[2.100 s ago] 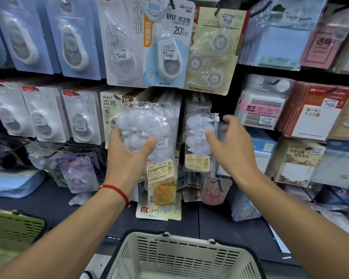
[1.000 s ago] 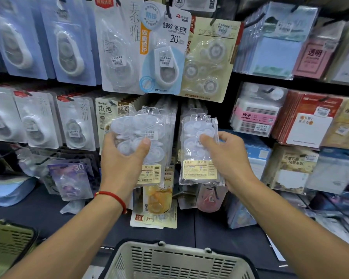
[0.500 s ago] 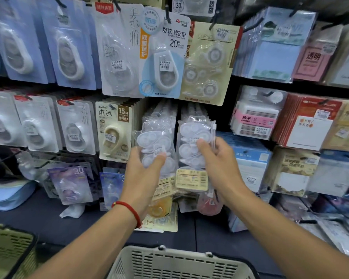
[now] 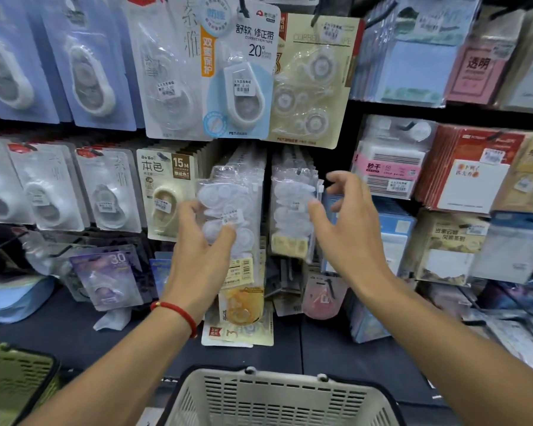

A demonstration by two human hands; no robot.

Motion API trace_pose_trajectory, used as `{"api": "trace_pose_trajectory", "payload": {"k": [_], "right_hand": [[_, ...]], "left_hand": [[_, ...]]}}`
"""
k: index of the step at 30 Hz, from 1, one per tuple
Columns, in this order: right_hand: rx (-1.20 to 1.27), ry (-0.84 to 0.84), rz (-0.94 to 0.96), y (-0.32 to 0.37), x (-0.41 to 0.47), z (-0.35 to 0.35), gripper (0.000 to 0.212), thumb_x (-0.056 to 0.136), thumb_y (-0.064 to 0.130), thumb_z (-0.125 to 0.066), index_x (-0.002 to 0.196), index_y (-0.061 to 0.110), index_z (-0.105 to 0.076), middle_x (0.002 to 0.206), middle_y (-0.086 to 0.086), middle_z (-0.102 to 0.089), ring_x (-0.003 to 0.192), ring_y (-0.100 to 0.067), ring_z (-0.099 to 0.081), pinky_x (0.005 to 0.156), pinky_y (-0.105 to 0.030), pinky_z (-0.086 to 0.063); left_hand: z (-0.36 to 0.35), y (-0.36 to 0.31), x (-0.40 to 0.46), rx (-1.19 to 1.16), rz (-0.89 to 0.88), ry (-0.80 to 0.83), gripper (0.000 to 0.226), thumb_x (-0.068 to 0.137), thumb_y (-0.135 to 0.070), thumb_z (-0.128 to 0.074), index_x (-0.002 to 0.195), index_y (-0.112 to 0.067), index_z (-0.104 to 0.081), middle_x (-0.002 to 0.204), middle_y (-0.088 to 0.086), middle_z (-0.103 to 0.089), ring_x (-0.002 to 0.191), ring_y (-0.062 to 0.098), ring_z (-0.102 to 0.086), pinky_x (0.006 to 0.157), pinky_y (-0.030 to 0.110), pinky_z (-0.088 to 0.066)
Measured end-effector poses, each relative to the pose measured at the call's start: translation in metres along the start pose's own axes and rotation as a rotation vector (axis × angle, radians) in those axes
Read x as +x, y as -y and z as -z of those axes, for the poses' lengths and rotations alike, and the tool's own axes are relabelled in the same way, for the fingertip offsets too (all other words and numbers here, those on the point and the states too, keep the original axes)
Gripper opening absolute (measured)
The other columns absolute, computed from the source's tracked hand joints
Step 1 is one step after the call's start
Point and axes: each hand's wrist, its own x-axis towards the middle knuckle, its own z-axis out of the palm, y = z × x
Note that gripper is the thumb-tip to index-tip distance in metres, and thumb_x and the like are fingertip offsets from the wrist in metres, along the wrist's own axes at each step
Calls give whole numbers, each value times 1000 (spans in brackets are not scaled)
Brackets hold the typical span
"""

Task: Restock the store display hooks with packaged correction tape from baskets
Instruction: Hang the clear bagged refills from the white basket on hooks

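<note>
Left hand gripping clear tape pack, beside "15M" card

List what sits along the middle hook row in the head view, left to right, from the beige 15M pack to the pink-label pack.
Beige 15M pack → left hand gripping a clear multi-pack → hanging clear multi-pack → right hand, fingers spread → pink-label pack.

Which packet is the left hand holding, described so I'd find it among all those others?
Start at the big blue-and-white card printed "20" on the top row and drop straight down to the row below. There the left hand grips a clear packet of white correction tapes, just right of the beige card marked "15M". Unlike its card-backed neighbours it is see-through, with several stacked white tapes.
</note>
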Motion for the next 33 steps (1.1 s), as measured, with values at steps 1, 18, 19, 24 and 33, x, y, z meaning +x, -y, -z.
{"api": "trace_pose_trajectory", "payload": {"k": [1, 18, 19, 24, 33], "right_hand": [[61, 66, 10, 1, -1, -2, 31, 101, 36, -64, 128, 25, -57, 114, 9, -61, 96, -8, -59, 84, -25, -45], [513, 128, -348, -7, 7, -1, 21, 100, 41, -69, 96, 22, -76, 95, 8, -80, 97, -7, -74, 96, -32, -56], [504, 115, -350, -7, 8, -1, 21, 99, 42, -69, 97, 23, -76, 95, 8, -80, 98, -9, -75, 95, -33, -56], [2, 1, -14, -14, -2, -7, 36, 103, 36, -63, 135, 21, -56, 121, 8, -62, 107, -10, -63, 88, -26, -50], [-791, 443, 377, -39, 0, -53, 78, 102, 31, -53, 168, 19, -13, 176, -5, 12, 163, -22, 11, 130, -48, -15]], "left_hand": [[-2, 0, -1, -40, 6, 64, 31, 100, -23, -67, 119, -39, -49, 119, -17, -68, 102, -6, -67, 89, 29, -54], [-20, 0, -13, -68, 87, 312, 63, 96, -6, -72, 143, -42, -52, 112, 4, -68, 91, 19, -72, 91, 33, -61], [-20, 0, -13, -81, 84, 309, 63, 96, -6, -72, 144, -41, -52, 111, 5, -68, 89, 17, -72, 89, 33, -61], [-19, 9, -8, 164, -18, 356, 56, 97, -14, -72, 141, -40, -51, 121, -3, -67, 96, 6, -71, 89, 25, -61], [-11, 41, 18, 938, -395, 317, 87, 89, -7, -65, 164, -23, -24, 174, 1, 2, 161, 22, -1, 125, 37, -27]]}}
